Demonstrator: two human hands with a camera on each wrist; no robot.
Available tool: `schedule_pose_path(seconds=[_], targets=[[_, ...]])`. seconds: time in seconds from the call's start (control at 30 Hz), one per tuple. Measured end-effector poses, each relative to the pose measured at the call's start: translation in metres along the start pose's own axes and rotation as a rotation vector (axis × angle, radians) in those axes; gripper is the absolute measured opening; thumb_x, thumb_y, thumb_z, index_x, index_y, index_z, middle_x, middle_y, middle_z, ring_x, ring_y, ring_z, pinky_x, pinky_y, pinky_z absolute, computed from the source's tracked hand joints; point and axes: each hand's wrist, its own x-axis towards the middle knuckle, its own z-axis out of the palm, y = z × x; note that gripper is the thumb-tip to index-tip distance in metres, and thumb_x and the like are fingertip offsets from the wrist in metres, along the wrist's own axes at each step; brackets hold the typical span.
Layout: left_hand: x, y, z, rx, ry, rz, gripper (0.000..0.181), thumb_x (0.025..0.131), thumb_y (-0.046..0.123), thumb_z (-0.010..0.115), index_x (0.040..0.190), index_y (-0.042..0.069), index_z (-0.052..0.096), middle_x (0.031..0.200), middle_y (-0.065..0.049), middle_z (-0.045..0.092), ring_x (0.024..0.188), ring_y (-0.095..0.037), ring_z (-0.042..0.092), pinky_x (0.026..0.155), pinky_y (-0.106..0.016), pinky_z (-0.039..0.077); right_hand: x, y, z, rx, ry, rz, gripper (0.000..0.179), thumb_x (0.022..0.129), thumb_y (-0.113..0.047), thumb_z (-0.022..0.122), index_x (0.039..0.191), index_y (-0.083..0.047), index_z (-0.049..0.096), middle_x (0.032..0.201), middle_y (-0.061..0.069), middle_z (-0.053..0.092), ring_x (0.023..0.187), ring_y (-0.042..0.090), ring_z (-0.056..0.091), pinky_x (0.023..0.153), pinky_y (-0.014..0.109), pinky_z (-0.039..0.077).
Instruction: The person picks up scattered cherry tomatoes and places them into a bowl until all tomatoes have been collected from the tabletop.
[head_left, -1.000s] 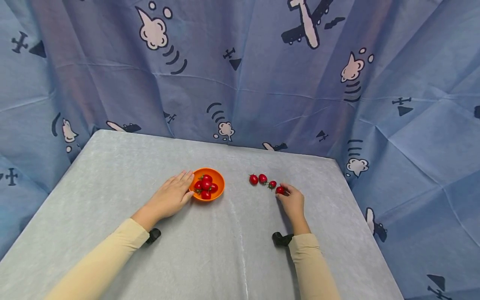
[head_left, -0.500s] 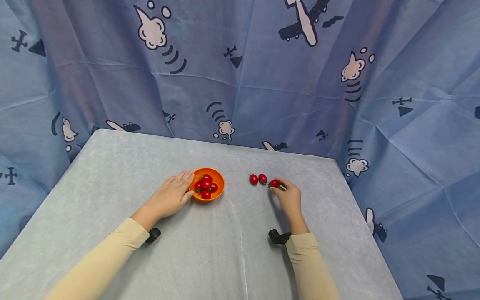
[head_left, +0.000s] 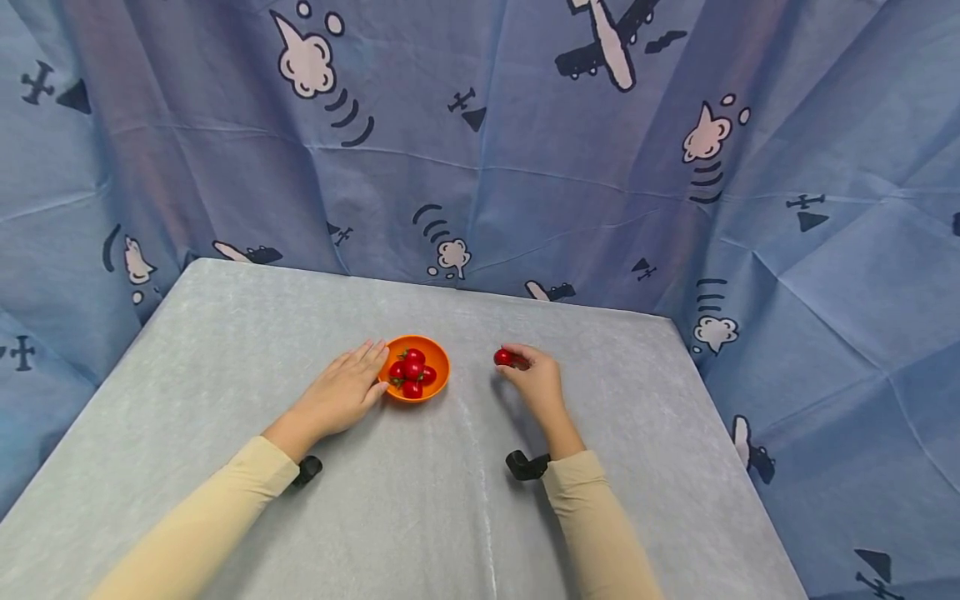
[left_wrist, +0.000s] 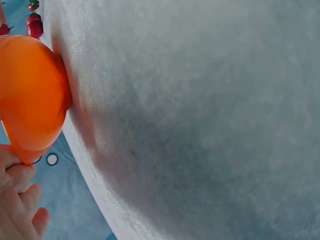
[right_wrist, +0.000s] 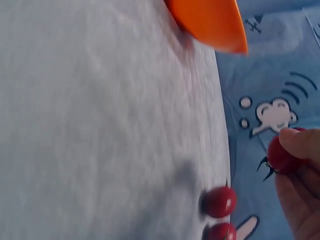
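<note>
My right hand (head_left: 534, 379) pinches a red cherry tomato (right_wrist: 284, 156) between thumb and fingers, its green stem facing down in the right wrist view. Near it on the table, two more cherry tomatoes (right_wrist: 220, 202) lie close together; the hand covers them in the head view. To the left stands an orange bowl (head_left: 442, 385) with several cherry tomatoes (head_left: 412, 369) inside. My left hand (head_left: 341, 393) rests against the bowl's left side, fingers extended and fingertips at the rim. In the left wrist view, fingers (left_wrist: 20, 177) of that hand touch the bowl's rim.
A pale grey cloth covers the table (head_left: 390, 500). Behind and beside it hangs a blue curtain (head_left: 405, 100) printed with airplanes and clouds. A black wrist-camera mount (head_left: 527, 465) sticks out by the right sleeve, another (head_left: 307, 471) by the left.
My right hand picked up the cherry tomato nearest to it and moved left with it, passing over the other two. My left hand and the bowl have stayed put.
</note>
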Motion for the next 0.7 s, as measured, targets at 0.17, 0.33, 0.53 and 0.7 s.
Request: schedule_pose_path(seconds=[0.17, 0.33, 0.53, 0.7], targets=[[0.0, 0.001, 0.0, -0.002, 0.01, 0.005, 0.059, 0.098, 0.034, 0.041, 0.146, 0.004, 0.027, 0.153, -0.01, 0.022, 0.143, -0.029, 0.017, 0.114, -0.048, 0.018, 0.002, -0.013, 0.014, -0.007, -0.031, -0.024, 0.037, 0.074, -0.008, 0.076, 0.11, -0.01, 0.069, 0.113, 0.01, 0.066, 0.101, 0.021, 0.065, 0.086, 0.032, 0.053], [0.0, 0.001, 0.0, -0.004, 0.002, -0.002, 0.059, 0.098, 0.035, 0.041, 0.146, 0.004, 0.027, 0.154, -0.009, 0.022, 0.143, -0.028, 0.016, 0.115, -0.047, 0.017, 0.004, -0.026, 0.028, 0.07, -0.068, -0.073, 0.037, 0.074, -0.004, 0.076, 0.111, -0.006, 0.069, 0.114, 0.01, 0.066, 0.104, 0.022, 0.064, 0.085, 0.03, 0.053], [0.0, 0.001, 0.001, -0.003, 0.014, 0.004, 0.058, 0.098, 0.035, 0.041, 0.145, 0.003, 0.028, 0.153, -0.011, 0.023, 0.143, -0.028, 0.017, 0.114, -0.048, 0.018, 0.005, -0.038, 0.043, 0.133, -0.117, -0.107, 0.036, 0.075, -0.003, 0.075, 0.111, -0.004, 0.068, 0.115, 0.011, 0.065, 0.104, 0.023, 0.064, 0.083, 0.028, 0.053], [0.0, 0.002, 0.001, 0.0, 0.017, 0.008, 0.058, 0.098, 0.035, 0.04, 0.145, 0.003, 0.028, 0.153, -0.011, 0.024, 0.142, -0.029, 0.018, 0.114, -0.048, 0.019, 0.006, -0.043, 0.053, 0.14, -0.174, -0.084, 0.037, 0.077, -0.007, 0.074, 0.113, -0.005, 0.067, 0.117, 0.009, 0.064, 0.105, 0.023, 0.064, 0.082, 0.027, 0.054]])
